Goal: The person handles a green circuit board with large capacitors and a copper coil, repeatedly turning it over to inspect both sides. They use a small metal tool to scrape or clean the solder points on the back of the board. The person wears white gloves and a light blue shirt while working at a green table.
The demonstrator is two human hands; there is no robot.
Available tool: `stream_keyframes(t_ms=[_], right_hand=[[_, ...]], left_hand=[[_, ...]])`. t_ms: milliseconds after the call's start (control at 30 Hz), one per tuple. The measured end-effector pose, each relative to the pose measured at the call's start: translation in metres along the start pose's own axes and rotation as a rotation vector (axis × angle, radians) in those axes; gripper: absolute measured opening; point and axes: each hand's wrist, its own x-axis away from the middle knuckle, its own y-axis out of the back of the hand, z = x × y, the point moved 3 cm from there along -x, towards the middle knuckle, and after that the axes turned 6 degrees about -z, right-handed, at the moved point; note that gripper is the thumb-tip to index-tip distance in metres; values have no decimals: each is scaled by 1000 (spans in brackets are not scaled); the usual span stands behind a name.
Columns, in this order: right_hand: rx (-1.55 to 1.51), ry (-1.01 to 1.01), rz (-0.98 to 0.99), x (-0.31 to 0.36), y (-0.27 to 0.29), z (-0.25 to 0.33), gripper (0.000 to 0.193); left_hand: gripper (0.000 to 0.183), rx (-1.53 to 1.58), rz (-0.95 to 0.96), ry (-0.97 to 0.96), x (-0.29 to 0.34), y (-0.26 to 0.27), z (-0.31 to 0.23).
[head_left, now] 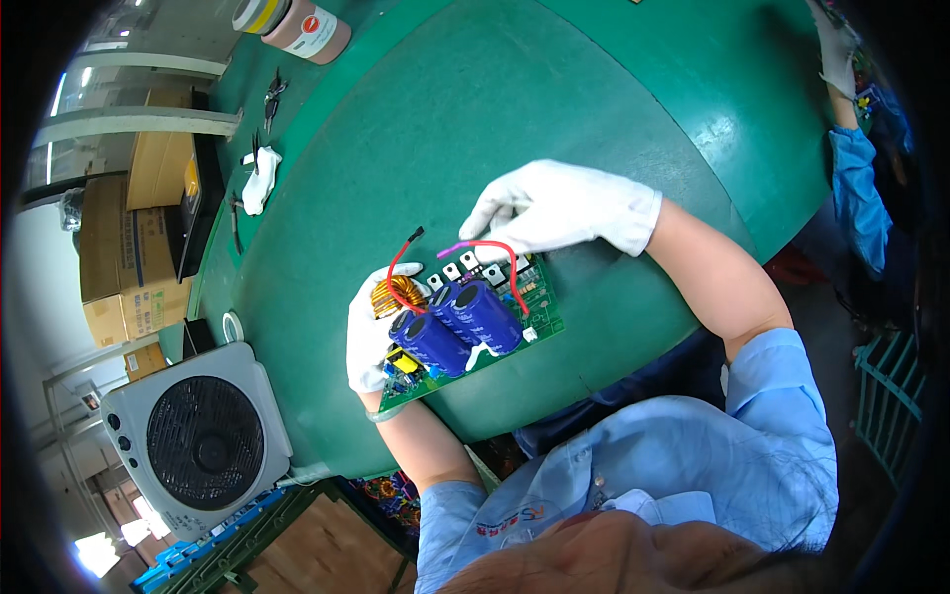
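Observation:
A green circuit board (542, 309) is held tilted above the table in front of me. My left hand (366, 342), in a white glove, is closed around its left side, with the fingers partly hidden behind it. Several blue cylindrical capacitors (435, 342), a copper-wound coil (384, 298) and a yellow transformer (403, 362) stand on the board. One red wire (393, 272) rises from the left side and ends in a black tip. My gloved right hand (559, 210) pinches a second red wire (514, 272) near its purple end, over a row of white-faced transistors (452, 271).
A grey box fan (206, 426) stands at the green table's (396, 139) left edge. Beyond it lie a tape roll (233, 327), a white cloth (260, 181), pliers (274, 97) and a pinkish jar (315, 35). Cardboard boxes (129, 247) are stacked left. Another person's sleeve (859, 188) shows far right.

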Motion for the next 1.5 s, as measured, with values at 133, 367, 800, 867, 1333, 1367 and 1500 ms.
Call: stream_keyframes(t_ms=[133, 367, 800, 867, 1333, 1367, 1500], right_hand=[[280, 82, 106, 1, -12, 1, 33], [-59, 221, 222, 7, -4, -10, 32], [-137, 176, -368, -16, 27, -18, 34], [-268, 216, -451, -22, 28, -24, 30], [-164, 233, -449, -21, 21, -25, 28], [-154, 222, -450, -20, 21, -25, 28], [-144, 152, -458, -8, 21, -9, 28]], left_hand=[[59, -70, 13, -67, 2, 4, -2], [67, -17, -28, -72, 7, -15, -5], [54, -16, -98, -208, -10, 21, 13], [47, 34, -185, -323, -19, 41, 26], [56, -752, -963, -501, -12, 36, 5], [56, -746, -962, -495, -11, 35, 4], [54, -788, -961, -477, -6, 26, -1]])
